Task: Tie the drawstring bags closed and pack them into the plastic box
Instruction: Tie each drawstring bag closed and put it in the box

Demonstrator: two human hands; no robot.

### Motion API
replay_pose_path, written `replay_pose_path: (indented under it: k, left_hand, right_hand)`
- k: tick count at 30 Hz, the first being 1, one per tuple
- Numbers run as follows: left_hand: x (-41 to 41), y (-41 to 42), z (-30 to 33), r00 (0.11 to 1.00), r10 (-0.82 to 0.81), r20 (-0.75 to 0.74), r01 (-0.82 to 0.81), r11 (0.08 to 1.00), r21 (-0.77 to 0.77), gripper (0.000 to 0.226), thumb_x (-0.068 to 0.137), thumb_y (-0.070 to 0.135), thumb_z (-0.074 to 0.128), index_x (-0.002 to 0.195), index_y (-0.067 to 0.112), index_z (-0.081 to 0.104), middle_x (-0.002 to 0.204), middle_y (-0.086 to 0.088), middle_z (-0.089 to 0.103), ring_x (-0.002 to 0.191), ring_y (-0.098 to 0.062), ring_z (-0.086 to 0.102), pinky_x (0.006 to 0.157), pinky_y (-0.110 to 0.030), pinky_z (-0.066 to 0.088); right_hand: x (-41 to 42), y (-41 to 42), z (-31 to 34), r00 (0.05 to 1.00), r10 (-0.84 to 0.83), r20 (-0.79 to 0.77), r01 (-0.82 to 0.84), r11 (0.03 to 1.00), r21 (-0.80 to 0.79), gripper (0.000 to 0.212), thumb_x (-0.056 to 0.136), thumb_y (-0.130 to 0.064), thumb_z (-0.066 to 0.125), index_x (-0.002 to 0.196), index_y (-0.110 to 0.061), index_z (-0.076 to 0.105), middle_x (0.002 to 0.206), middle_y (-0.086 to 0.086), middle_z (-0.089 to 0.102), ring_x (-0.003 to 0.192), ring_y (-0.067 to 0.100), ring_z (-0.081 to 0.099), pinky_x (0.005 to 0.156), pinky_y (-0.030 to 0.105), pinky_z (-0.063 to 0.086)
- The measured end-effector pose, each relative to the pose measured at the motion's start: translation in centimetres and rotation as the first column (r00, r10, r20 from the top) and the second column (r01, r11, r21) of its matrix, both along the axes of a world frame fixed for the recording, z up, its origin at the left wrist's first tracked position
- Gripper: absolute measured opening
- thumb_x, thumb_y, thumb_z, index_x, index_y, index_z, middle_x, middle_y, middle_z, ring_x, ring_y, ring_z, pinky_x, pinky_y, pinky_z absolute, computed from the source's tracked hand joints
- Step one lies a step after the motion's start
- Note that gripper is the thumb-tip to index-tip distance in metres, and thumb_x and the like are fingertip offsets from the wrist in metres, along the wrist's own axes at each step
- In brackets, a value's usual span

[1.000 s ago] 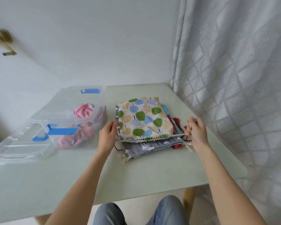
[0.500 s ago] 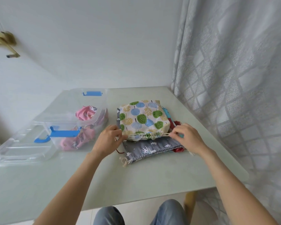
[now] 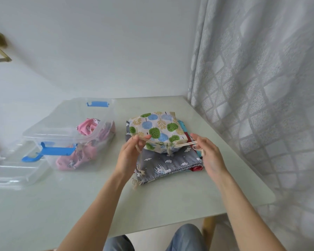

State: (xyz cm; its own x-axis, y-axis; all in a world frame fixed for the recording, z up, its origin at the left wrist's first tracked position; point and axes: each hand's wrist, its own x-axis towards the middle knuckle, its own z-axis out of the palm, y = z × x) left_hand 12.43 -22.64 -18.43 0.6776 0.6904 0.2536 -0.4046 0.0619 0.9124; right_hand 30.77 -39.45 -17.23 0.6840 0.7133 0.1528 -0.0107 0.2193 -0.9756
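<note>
Both bare forearms reach forward over the near edge of the smooth, pale green table [image 3: 170,205], with blue denim knees [image 3: 185,238] below that edge. The left hand [image 3: 129,156] is raised with thumb and fingertips pinching a thin cream cord [image 3: 184,144] end at the left of the tree-print bag [image 3: 156,132]; the right hand [image 3: 208,154] pinches the cord's 2 strands on the right, drawn taut between hands and bag. The bag's mouth is gathered into tight puckers facing the person; its cloth is cream with round blue and green trees. It lies on top of a flat stack toward the table's right edge, above a grey bag [image 3: 169,164] printed with white clouds and animals, whose knotted cord ends trail toward the near edge. Red and teal cloth peeks out beneath. Toward the left edge stands the clear plastic box [image 3: 69,127] with blue latches, holding soft pink bags [image 3: 74,158]; its clear lid [image 3: 9,171] lies beside it. A grey lattice-patterned curtain [image 3: 261,87] hangs beyond the right edge.
</note>
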Motion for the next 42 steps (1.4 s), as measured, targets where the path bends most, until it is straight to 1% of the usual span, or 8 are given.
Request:
replay_pose_path:
  k: [5, 8, 11, 16, 20, 24, 29, 42]
  left_hand:
    - [1.6, -0.7, 0.4, 0.978, 0.015, 0.21, 0.06, 0.936, -0.348, 0.034, 0.1, 0.021, 0.032, 0.067, 0.015, 0.037, 0.051, 0.005, 0.036, 0.047, -0.011, 0.047, 0.077, -0.029, 0.049]
    - [1.5, -0.3, 0.3, 0.991, 0.048, 0.124, -0.002, 0.938, -0.347, 0.039, 0.1, 0.019, 0.034, 0.06, 0.018, 0.033, 0.049, 0.009, 0.026, 0.042, -0.006, 0.023, 0.046, -0.019, 0.029]
    - [1.3, 0.5, 0.4, 0.997, 0.077, 0.025, -0.068, 0.961, -0.267, 0.04, 0.099, 0.016, 0.035, 0.06, 0.019, 0.031, 0.051, 0.009, 0.024, 0.044, -0.007, 0.02, 0.045, -0.021, 0.019]
    - [-0.3, 2.1, 0.7, 0.977, 0.158, -0.142, -0.162, 0.986, -0.022, 0.032, 0.099, 0.018, 0.042, 0.067, 0.013, 0.041, 0.054, 0.006, 0.041, 0.049, -0.009, 0.039, 0.054, -0.023, 0.046]
    - [-0.9, 2.8, 0.3, 0.921, 0.273, -0.277, -0.2, 0.944, 0.263, 0.028, 0.096, 0.02, 0.049, 0.079, 0.001, 0.06, 0.076, 0.0, 0.06, 0.067, -0.007, 0.057, 0.067, -0.02, 0.05]
    - [-1.0, 3.2, -1.1, 0.834, 0.44, -0.334, -0.256, 0.843, 0.473, 0.028, 0.093, 0.028, 0.055, 0.068, 0.019, 0.059, 0.071, 0.002, 0.061, 0.064, -0.006, 0.054, 0.065, -0.022, 0.043]
    - [-2.0, 2.9, -1.0, 0.812, 0.458, -0.362, -0.231, 0.822, 0.52, 0.026, 0.092, 0.032, 0.055, 0.071, 0.017, 0.059, 0.071, 0.003, 0.065, 0.049, -0.004, 0.057, 0.055, -0.021, 0.042]
    - [-2.9, 3.6, -1.0, 0.76, 0.468, -0.451, -0.203, 0.83, 0.52, 0.019, 0.094, 0.035, 0.052, 0.084, 0.022, 0.062, 0.079, 0.007, 0.069, 0.046, -0.001, 0.045, 0.057, -0.026, 0.043]
  right_hand:
    - [-1.9, 2.4, 0.0, 0.934, 0.155, -0.322, -0.027, 0.929, 0.369, 0.027, 0.087, -0.026, 0.049, 0.063, -0.015, 0.053, 0.06, 0.0, 0.058, 0.063, 0.013, 0.058, 0.075, 0.025, 0.051]
    - [-1.8, 3.3, -0.3, 0.904, 0.095, -0.417, 0.053, 0.943, 0.329, 0.029, 0.095, -0.016, 0.045, 0.067, -0.015, 0.038, 0.053, -0.006, 0.036, 0.049, 0.008, 0.036, 0.054, 0.019, 0.039]
    - [-1.9, 3.6, -0.8, 0.919, 0.027, -0.394, 0.082, 0.963, 0.258, 0.031, 0.097, -0.008, 0.044, 0.067, -0.014, 0.038, 0.053, -0.007, 0.034, 0.047, 0.006, 0.035, 0.049, 0.019, 0.033]
    - [-1.3, 1.7, 1.0, 0.96, 0.056, 0.275, 0.011, 0.972, -0.237, 0.02, 0.094, -0.022, 0.054, 0.076, -0.015, 0.062, 0.083, 0.003, 0.07, 0.08, 0.021, 0.066, 0.076, 0.033, 0.052]
    - [-1.1, 1.1, 4.5, 0.523, 0.24, 0.818, 0.275, 0.861, -0.428, 0.033, 0.082, -0.034, 0.068, 0.055, -0.019, 0.057, 0.099, -0.008, 0.068, 0.098, 0.018, 0.052, 0.092, 0.034, 0.036]
    - [-3.8, 2.3, 6.3, 0.734, 0.439, 0.518, -0.248, 0.884, -0.397, 0.04, 0.081, -0.022, 0.068, 0.046, -0.023, 0.05, 0.098, -0.013, 0.071, 0.116, 0.005, 0.05, 0.095, 0.021, 0.035]
    - [-5.6, 6.2, 5.4, 0.803, 0.533, 0.267, -0.453, 0.837, -0.308, 0.035, 0.086, -0.032, 0.051, 0.072, -0.001, 0.06, 0.07, 0.001, 0.066, 0.068, 0.007, 0.062, 0.069, 0.014, 0.046]
    - [-2.7, 6.8, 2.3, 0.953, -0.018, 0.303, 0.092, 0.969, -0.231, 0.019, 0.091, -0.001, 0.053, 0.102, -0.01, 0.066, 0.078, -0.003, 0.069, 0.062, 0.004, 0.061, 0.065, 0.022, 0.053]
